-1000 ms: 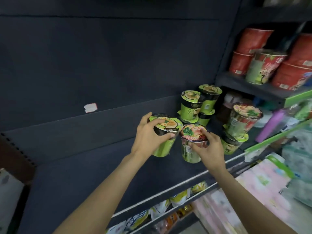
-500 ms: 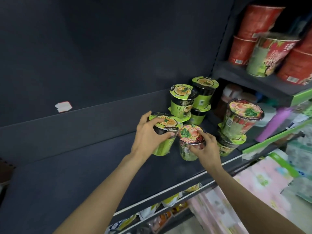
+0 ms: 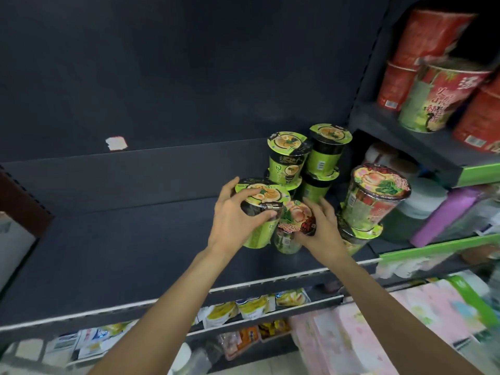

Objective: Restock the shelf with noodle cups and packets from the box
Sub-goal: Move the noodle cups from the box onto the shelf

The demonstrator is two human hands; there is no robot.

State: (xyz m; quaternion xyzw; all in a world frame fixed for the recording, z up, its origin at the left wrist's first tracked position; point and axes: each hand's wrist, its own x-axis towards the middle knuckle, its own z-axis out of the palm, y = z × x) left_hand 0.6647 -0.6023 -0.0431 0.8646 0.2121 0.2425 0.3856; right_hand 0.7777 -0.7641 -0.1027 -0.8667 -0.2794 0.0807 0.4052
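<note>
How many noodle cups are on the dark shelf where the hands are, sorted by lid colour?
Green-lidded cups: 6
Pink-lidded cups: 2
Total: 8

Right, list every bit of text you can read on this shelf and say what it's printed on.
Red-and-green noodle bowl on the upper right shelf: large white Chinese characters, too blurred to read with certainty.
Green noodle cups: printed characters and a barcode, too small to read.
White sticker on the shelf's back panel: shows no text.
Packets on the lower shelf: print blurred.
</note>
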